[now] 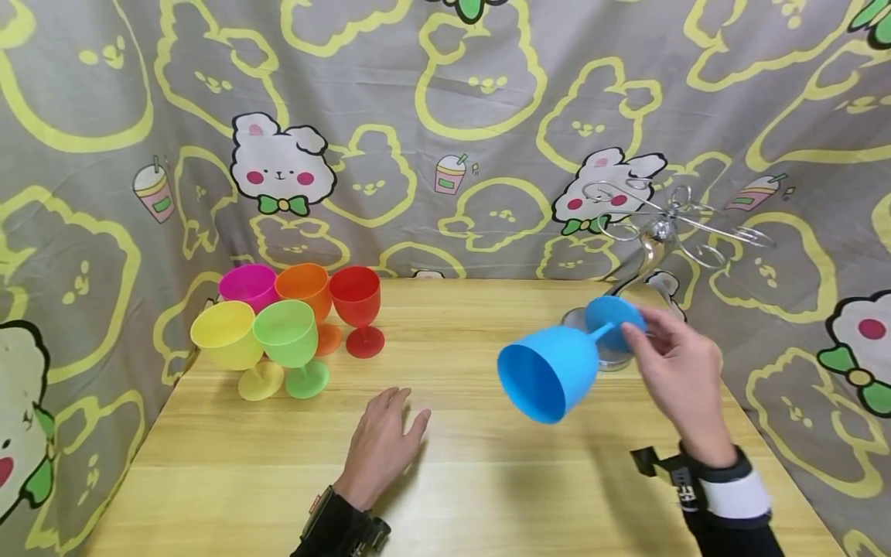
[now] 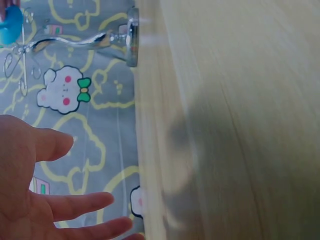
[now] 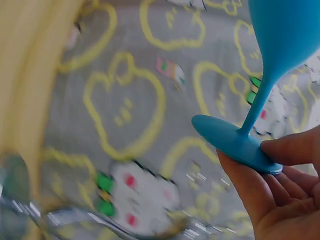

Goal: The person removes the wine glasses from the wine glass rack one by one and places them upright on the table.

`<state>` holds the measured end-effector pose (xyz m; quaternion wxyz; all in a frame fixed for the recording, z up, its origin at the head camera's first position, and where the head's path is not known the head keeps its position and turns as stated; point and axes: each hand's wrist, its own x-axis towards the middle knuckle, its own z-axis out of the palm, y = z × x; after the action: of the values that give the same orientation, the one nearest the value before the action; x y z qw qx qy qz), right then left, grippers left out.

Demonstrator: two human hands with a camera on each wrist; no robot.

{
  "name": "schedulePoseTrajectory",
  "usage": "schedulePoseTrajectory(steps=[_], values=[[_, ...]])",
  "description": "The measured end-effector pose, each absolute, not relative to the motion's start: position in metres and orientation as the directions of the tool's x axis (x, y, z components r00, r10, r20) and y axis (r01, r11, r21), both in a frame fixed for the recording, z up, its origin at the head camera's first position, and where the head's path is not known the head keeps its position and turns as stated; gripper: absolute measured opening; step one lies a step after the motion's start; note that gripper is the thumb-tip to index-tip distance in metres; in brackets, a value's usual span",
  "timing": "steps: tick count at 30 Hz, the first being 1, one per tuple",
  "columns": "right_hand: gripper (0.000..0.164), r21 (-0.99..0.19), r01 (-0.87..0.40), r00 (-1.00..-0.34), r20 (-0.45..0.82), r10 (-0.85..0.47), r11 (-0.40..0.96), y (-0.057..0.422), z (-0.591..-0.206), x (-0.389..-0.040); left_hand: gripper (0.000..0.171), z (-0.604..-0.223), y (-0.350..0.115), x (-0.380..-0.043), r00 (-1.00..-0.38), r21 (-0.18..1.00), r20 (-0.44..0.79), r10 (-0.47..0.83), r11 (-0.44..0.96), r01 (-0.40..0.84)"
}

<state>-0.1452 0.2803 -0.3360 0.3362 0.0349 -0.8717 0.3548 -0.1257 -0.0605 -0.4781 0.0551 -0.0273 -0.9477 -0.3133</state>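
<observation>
My right hand pinches the round foot of a blue plastic goblet between thumb and fingers. The goblet is tilted in the air above the table, its mouth facing down and to the left. In the right wrist view the goblet's foot shows with the thumb on top and the fingers beneath. My left hand holds nothing and hovers low over the table's middle, fingers extended and thumb spread. Behind the blue goblet stands a chrome rack with curly wire arms, its round base partly hidden by the goblet.
At the left of the wooden table several goblets stand upright close together: yellow, green, magenta, orange and red. A patterned grey cloth encloses the table at the back and sides.
</observation>
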Motion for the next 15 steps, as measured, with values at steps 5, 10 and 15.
schedulePoseTrajectory(steps=[5,10,15], values=[[0.034,-0.783,-0.230,-0.906,0.390,0.168,0.578,0.263,-0.372,-0.156,0.058,-0.475,-0.060,-0.126,-0.987,0.594,0.157,0.022,0.796,0.112],[0.037,-0.952,-0.094,-0.983,0.134,0.122,0.293,0.240,-0.405,-0.164,0.057,-0.472,-0.057,-0.127,-0.987,0.641,0.158,0.032,0.757,0.127],[0.029,-0.994,0.064,-0.996,-0.059,0.060,0.091,0.214,-0.435,-0.164,0.055,-0.467,-0.050,-0.128,-0.982,0.728,0.180,0.055,0.664,0.171]])
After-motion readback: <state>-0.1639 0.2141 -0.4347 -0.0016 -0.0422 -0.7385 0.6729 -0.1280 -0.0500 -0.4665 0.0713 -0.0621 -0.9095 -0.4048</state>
